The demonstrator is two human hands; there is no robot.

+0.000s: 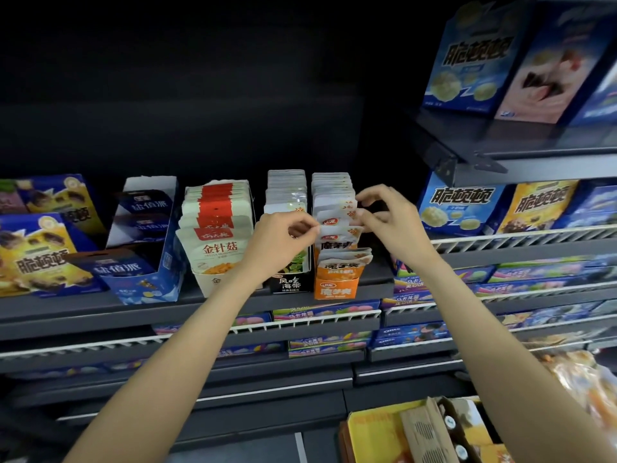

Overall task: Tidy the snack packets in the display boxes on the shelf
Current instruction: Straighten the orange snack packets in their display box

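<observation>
Head view, dark shelf, row of display boxes along its front edge.

Orange box at the right end of the row, just beside the black box. Orange packets standing in it front to back; front ones tilted and uneven, rear ones upright and close.

Left hand: grip narrow, thumb and forefinger pinching the left edge of a packet in the middle of the orange box. Wrist crossing in front of the black box.

Right hand: fingers curled, pinching the right edge of packets in the same stack; thumb toward the camera.

Black box holding grey-topped packets, upright and even at the back.

White box left of it, red-and-white packets leaning back.

Blue box toward the left end, dark blue packets, one lying forward over its front lip.

Biscuit boxes on the wire-fronted shelf to the right.
</observation>
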